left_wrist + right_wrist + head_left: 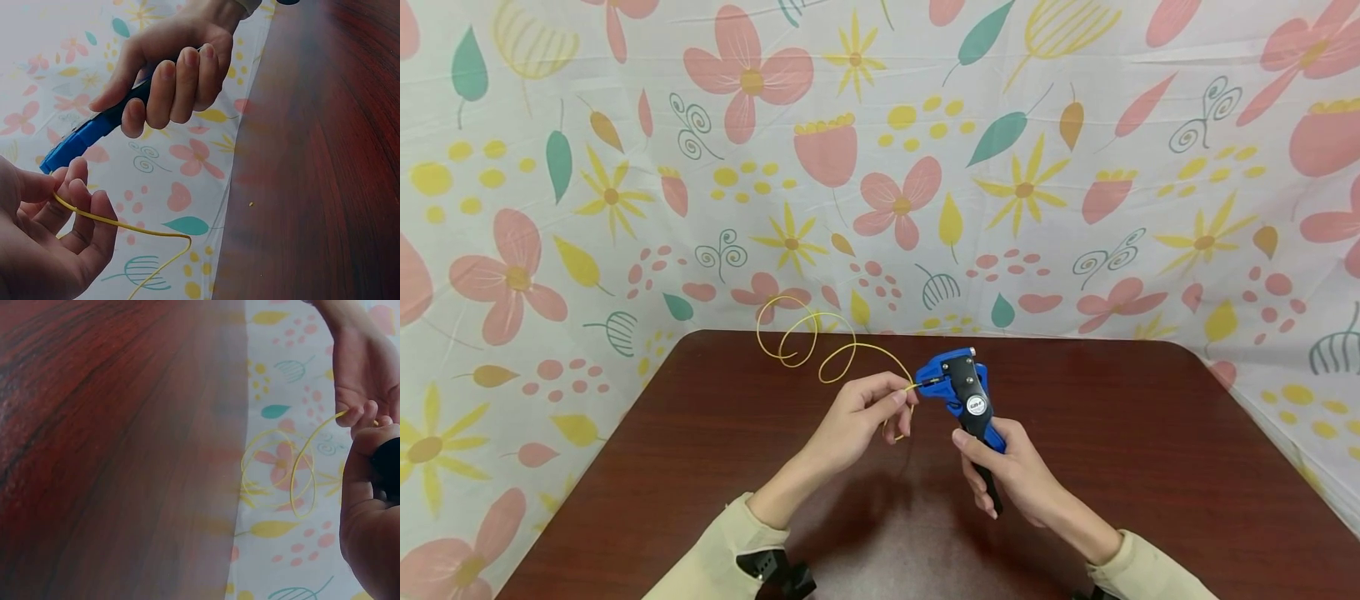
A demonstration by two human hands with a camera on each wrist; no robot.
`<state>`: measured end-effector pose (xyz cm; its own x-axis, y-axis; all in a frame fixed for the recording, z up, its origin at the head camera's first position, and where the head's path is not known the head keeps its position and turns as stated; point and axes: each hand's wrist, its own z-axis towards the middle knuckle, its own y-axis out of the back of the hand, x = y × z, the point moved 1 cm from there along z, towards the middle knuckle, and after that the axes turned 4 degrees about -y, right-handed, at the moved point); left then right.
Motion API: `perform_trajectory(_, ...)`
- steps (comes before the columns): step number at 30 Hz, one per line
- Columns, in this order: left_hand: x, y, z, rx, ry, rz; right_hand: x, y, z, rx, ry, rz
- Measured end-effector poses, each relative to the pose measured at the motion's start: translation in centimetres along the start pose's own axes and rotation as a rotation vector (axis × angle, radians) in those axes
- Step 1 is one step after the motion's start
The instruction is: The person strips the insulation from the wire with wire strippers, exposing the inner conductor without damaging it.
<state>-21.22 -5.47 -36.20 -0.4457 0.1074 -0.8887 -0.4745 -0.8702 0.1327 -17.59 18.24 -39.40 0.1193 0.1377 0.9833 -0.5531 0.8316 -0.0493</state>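
In the head view my right hand (pixel 1018 471) grips the handles of a blue-and-black wire stripper (pixel 967 383), held above the table with its head up and to the left. My left hand (pixel 861 417) pinches a thin yellow wire (pixel 855 344) between thumb and forefinger, close to the stripper's jaws. The wire's end enters the front of the jaws. Its rest loops loosely behind my left hand. The left wrist view shows the wire (pixel 125 224) running across the fingers of my left hand (pixel 56 237); my right hand's fingers (pixel 162 94) curl around the stripper's handles.
A dark reddish-brown wooden table (pixel 700 467) lies below both hands. Behind it hangs a white cloth (pixel 895 125) printed with flowers and leaves. A tiny yellow piece (pixel 251 204) lies on the table in the left wrist view.
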Motion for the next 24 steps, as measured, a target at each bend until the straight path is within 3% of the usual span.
perform_trajectory(9,0.01,-0.14,0.07,-0.005,-0.015,-0.028,-0.04,0.00,-0.08,0.051,-0.007,0.073)
perform_trajectory(24,0.08,0.01,-0.12,-0.002,-0.003,-0.028,-0.26,-0.01,-0.07,0.012,-0.013,0.005)
